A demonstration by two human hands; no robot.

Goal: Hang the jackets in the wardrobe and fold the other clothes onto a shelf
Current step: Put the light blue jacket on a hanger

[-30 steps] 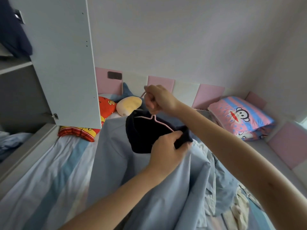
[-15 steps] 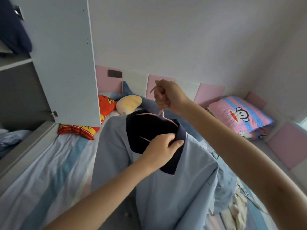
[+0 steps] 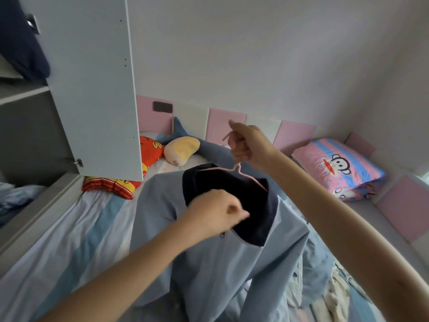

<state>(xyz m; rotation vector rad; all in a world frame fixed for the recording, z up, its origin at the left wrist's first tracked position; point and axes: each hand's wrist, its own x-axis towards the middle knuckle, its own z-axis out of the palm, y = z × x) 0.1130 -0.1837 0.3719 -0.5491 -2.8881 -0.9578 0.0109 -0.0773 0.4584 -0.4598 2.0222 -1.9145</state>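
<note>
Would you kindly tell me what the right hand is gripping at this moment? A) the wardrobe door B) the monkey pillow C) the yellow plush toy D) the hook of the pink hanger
D: the right hand is closed around the hook of the pink hanger, which carries the light blue jacket.

The left hand (image 3: 216,212) has slid down from the pink wire hanger's (image 3: 234,169) right shoulder onto the light-blue jacket's (image 3: 220,270) navy collar (image 3: 253,205), now hanging flatter.

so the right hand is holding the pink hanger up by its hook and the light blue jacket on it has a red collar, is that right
Not quite: the head view shows the light blue jacket has a dark navy collar, not red. The right hand does hold the pink hanger up by its hook.
</note>
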